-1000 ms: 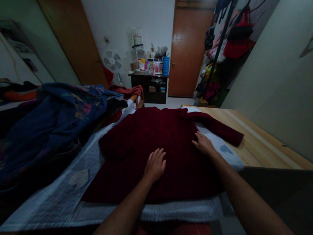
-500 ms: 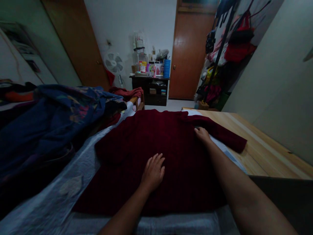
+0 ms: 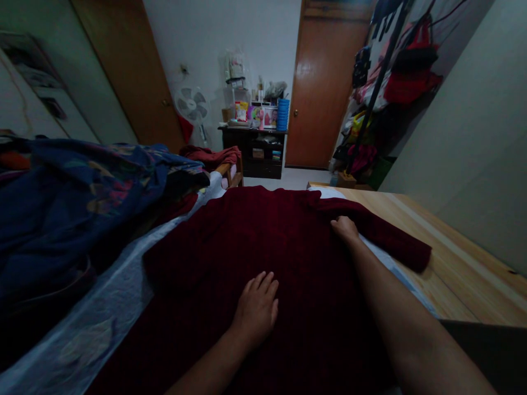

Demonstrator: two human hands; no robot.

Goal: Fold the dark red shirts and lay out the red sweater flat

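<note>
A dark red long-sleeved garment (image 3: 288, 247) lies spread over the bed, its collar end away from me. Its right sleeve stretches out over the wooden board, while the left sleeve looks folded in. Flat on the middle of the fabric rests my left hand (image 3: 257, 304), fingers extended and holding nothing. My right hand (image 3: 345, 227) is at the garment's right edge near the armpit, its fingers curled closed on the fabric.
Piled clothes with a blue floral cloth (image 3: 102, 186) lie at the left on the pale bed sheet (image 3: 123, 307). A light wooden board (image 3: 411, 219) runs along the right. A fan (image 3: 192, 104) and a dark cabinet (image 3: 263, 153) stand beyond the bed.
The view has moved closer to the garment. My right hand's fingers have curled in more at the garment's edge. My left hand still lies flat on the fabric.
</note>
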